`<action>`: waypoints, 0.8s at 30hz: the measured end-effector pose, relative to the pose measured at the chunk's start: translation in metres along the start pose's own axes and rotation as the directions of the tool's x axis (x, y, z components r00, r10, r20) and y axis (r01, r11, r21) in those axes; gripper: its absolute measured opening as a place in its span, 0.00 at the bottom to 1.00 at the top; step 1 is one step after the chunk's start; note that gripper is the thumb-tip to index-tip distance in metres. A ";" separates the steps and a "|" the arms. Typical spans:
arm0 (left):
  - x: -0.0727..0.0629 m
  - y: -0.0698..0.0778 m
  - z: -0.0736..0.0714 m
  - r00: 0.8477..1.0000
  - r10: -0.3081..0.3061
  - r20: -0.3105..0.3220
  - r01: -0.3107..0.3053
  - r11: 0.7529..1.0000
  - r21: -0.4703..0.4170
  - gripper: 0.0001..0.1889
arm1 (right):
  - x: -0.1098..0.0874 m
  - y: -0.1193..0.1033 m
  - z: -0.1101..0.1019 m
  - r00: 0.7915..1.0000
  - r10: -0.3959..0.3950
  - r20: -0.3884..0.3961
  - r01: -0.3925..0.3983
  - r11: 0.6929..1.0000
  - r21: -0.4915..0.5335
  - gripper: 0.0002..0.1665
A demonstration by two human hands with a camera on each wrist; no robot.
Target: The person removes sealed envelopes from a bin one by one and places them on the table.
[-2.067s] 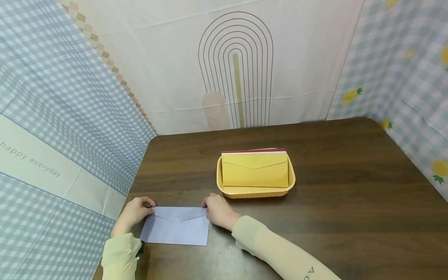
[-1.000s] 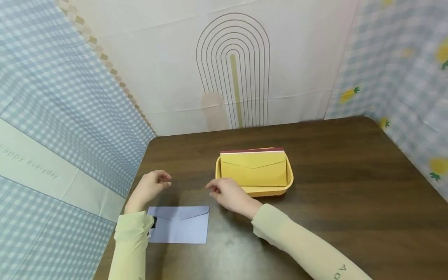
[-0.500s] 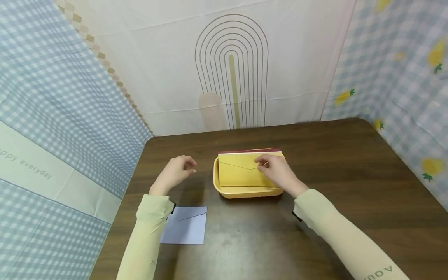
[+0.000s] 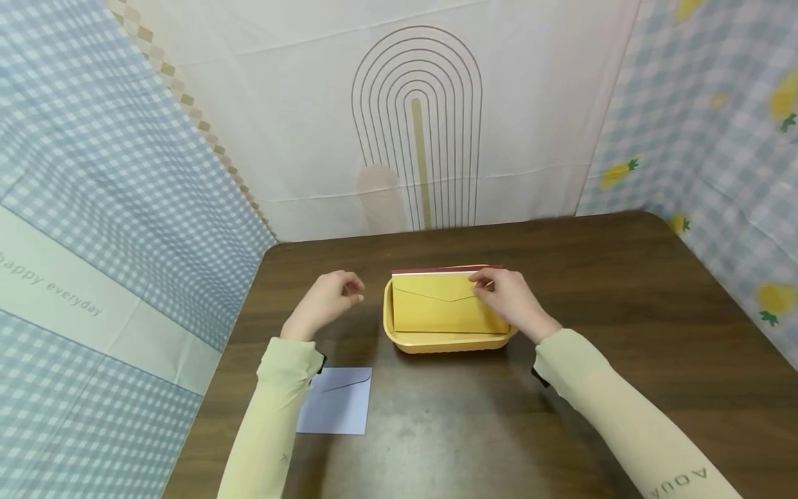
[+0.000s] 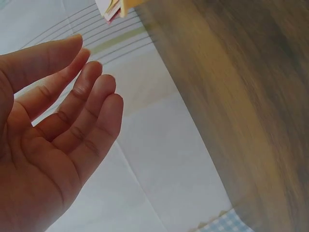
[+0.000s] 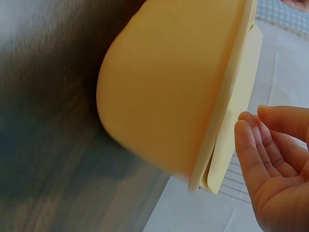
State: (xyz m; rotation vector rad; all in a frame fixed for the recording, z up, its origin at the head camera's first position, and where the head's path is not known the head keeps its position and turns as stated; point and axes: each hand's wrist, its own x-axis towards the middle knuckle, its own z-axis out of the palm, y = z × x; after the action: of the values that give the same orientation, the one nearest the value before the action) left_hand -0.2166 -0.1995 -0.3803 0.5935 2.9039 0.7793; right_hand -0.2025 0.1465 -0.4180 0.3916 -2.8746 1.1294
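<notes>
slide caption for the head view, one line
Right hand close to a yellow envelope in a basket, left hand in the air, purple envelope on the table.

Matt paper envelopes [image 4: 436, 315], smooth plastic tray [image 4: 451, 344]

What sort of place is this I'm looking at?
Likely an indoor work spot, screened off: a dark wood-grained table, patterned cloth hangings behind it and to both sides, and a yellow tray holding envelopes.
</notes>
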 end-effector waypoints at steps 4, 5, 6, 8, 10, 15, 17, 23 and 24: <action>0.017 0.007 0.003 1.000 0.005 0.019 -0.005 1.000 -0.013 0.07 | 0.005 0.003 -0.005 1.000 -0.003 0.005 0.003 1.000 -0.019 0.14; 0.021 0.008 0.004 1.000 0.007 0.028 -0.006 1.000 -0.013 0.07 | 0.006 0.004 -0.006 1.000 -0.009 0.009 0.009 1.000 -0.023 0.14; 0.026 0.010 0.005 0.999 0.009 0.038 -0.009 1.000 -0.010 0.07 | 0.008 0.004 -0.008 1.000 -0.014 0.011 0.014 1.000 -0.028 0.14; 0.035 0.013 0.009 0.998 0.015 0.059 -0.015 1.000 0.000 0.07 | 0.011 0.006 -0.012 1.000 -0.024 0.009 0.025 0.999 -0.048 0.14; 0.045 0.016 0.012 0.997 0.020 0.075 -0.021 1.000 0.013 0.06 | 0.014 0.009 -0.016 0.999 -0.031 0.009 0.031 0.997 -0.067 0.14; 0.059 0.024 0.016 0.995 0.019 0.094 -0.022 0.999 0.035 0.05 | 0.020 0.017 -0.025 1.000 -0.010 0.021 0.012 0.997 -0.073 0.15; 0.062 0.026 0.016 0.995 0.020 0.095 -0.024 0.999 0.041 0.05 | 0.021 0.019 -0.028 1.000 -0.005 0.023 0.007 0.998 -0.069 0.16; 0.066 0.030 0.014 0.995 0.038 0.090 -0.044 0.997 0.069 0.05 | 0.022 0.020 -0.034 1.000 -0.001 0.021 0.002 0.998 -0.061 0.16; 0.067 0.031 0.014 0.995 0.037 0.091 -0.044 0.996 0.075 0.06 | 0.023 0.020 -0.034 1.000 0.000 0.023 0.001 0.998 -0.060 0.16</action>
State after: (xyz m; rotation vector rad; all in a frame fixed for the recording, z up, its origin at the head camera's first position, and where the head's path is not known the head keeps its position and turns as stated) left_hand -0.2652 -0.1429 -0.3752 0.6785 2.8593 0.6304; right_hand -0.2319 0.1787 -0.4033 0.4051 -2.9195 1.0423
